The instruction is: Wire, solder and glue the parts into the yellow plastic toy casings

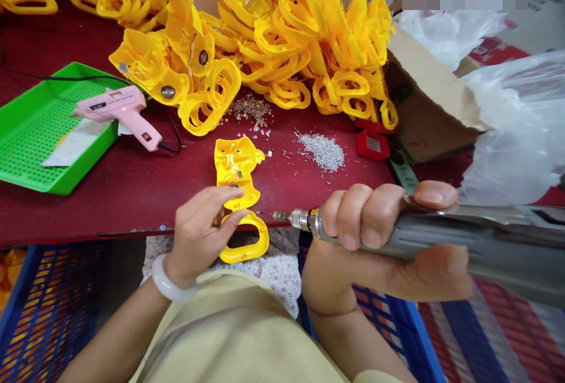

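Note:
My left hand (200, 227) pinches a yellow plastic shell (237, 195) with a loop handle, which lies at the near edge of the red table (132, 195). Small wires and a component show inside the shell. My right hand (384, 236) is wrapped around a grey electric screwdriver (441, 236), held level with its metal tip (282, 216) pointing left, close to the shell but apart from it.
A big heap of the same yellow shells (282, 47) fills the back of the table. A pile of small screws (322, 150) lies mid-table. A pink glue gun (121, 109) rests on a green tray (30, 136). Red parts (373, 142), a cardboard box (432, 106) and plastic bags (516, 130) stand right. Blue crates (48, 306) sit below.

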The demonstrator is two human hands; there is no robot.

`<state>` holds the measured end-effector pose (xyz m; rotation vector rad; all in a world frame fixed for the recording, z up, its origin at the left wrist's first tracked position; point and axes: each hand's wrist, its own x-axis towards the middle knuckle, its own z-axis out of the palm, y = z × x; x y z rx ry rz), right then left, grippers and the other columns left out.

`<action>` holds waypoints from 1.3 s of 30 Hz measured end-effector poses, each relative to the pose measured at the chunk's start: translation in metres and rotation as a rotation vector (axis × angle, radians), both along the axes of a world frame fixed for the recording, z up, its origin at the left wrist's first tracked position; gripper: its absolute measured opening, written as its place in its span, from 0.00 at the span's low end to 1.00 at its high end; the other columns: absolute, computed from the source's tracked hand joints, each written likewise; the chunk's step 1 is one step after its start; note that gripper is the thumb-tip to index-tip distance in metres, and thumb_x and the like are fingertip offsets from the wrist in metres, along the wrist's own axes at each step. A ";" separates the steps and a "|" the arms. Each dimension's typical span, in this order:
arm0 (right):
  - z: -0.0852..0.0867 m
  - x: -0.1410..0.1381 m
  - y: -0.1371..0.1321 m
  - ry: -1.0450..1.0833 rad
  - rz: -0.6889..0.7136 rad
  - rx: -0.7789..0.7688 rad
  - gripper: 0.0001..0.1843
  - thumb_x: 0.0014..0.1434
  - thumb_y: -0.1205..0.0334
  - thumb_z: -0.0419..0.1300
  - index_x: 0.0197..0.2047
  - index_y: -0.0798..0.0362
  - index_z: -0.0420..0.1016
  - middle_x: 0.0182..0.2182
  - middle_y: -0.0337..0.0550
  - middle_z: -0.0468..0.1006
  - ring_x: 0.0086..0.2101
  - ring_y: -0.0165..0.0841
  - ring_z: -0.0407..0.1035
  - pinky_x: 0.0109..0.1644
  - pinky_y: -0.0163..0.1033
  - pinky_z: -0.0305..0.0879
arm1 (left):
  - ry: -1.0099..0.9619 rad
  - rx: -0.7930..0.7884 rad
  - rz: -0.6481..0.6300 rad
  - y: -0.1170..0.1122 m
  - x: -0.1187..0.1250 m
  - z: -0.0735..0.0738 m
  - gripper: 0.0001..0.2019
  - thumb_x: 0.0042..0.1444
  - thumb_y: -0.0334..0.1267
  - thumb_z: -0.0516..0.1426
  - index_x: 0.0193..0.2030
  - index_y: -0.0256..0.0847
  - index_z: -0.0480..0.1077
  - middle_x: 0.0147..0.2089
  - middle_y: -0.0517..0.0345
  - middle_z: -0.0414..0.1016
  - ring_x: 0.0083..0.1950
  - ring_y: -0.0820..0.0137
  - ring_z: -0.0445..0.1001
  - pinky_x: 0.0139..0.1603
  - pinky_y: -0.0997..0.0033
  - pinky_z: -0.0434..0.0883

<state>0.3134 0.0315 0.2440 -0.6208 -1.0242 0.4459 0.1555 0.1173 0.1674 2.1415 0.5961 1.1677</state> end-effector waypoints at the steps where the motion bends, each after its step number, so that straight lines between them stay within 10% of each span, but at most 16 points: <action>1: -0.001 0.001 0.002 -0.001 0.003 0.014 0.11 0.61 0.63 0.54 0.46 0.58 0.67 0.22 0.35 0.59 0.21 0.26 0.58 0.23 0.35 0.59 | 0.064 0.050 0.050 0.007 0.000 0.001 0.14 0.56 0.31 0.62 0.49 0.35 0.70 0.45 0.55 0.75 0.46 0.71 0.73 0.49 0.70 0.71; 18: -0.007 0.010 0.046 -0.011 -0.052 0.045 0.08 0.58 0.64 0.54 0.42 0.54 0.66 0.20 0.35 0.58 0.18 0.26 0.57 0.20 0.33 0.57 | 0.772 0.368 -0.299 0.091 0.031 0.011 0.19 0.53 0.41 0.64 0.50 0.37 0.72 0.44 0.53 0.73 0.48 0.58 0.65 0.46 0.59 0.57; 27: -0.004 0.012 0.057 0.002 -0.052 0.039 0.05 0.58 0.64 0.55 0.39 0.53 0.62 0.19 0.34 0.57 0.17 0.25 0.55 0.19 0.32 0.57 | 0.632 0.160 -0.624 0.113 0.029 0.015 0.13 0.57 0.23 0.54 0.48 0.37 0.71 0.40 0.57 0.70 0.40 0.72 0.67 0.42 0.73 0.62; 39: -0.003 0.010 0.079 0.014 -0.156 0.085 0.05 0.56 0.65 0.56 0.39 0.51 0.65 0.17 0.33 0.56 0.16 0.25 0.54 0.17 0.31 0.56 | 0.419 0.295 -0.329 0.103 0.035 -0.013 0.03 0.58 0.26 0.55 0.35 0.34 0.67 0.35 0.55 0.68 0.40 0.67 0.62 0.42 0.66 0.60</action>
